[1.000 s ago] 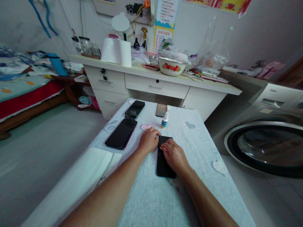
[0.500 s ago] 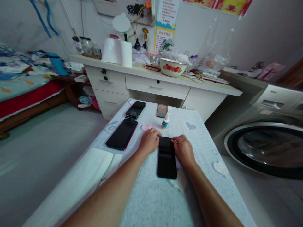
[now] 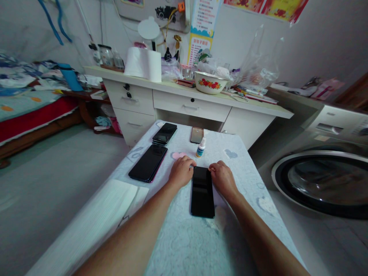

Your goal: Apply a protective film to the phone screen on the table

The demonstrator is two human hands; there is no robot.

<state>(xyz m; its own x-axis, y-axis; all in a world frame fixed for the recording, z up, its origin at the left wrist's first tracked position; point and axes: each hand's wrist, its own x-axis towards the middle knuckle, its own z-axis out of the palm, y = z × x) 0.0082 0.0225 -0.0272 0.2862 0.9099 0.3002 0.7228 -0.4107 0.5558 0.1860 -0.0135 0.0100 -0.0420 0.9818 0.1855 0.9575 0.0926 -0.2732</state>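
A black smartphone (image 3: pixel 202 191) lies face up on the cloth-covered table, its long side pointing toward me. My left hand (image 3: pixel 181 170) has its fingers curled closed at the phone's upper left corner. At the upper right corner, my right hand (image 3: pixel 221 176) is closed too, its thumb and fingertips pinched against the edge. Whether anything thin is between the fingertips cannot be made out. Just beyond the phone stands a small white bottle (image 3: pixel 200 148) with a blue label.
Dark phones lie at the left in a near stack (image 3: pixel 148 163) and a far stack (image 3: pixel 165 133). Another phone (image 3: pixel 197 135) rests at the table's far end. White paper (image 3: pixel 115 199) covers the left edge. A desk (image 3: pixel 175 97) stands behind, a washing machine (image 3: pixel 322 153) at right.
My right hand has shifted slightly up toward the phone's top right corner. My left hand, the phone and the bottle stay in place.
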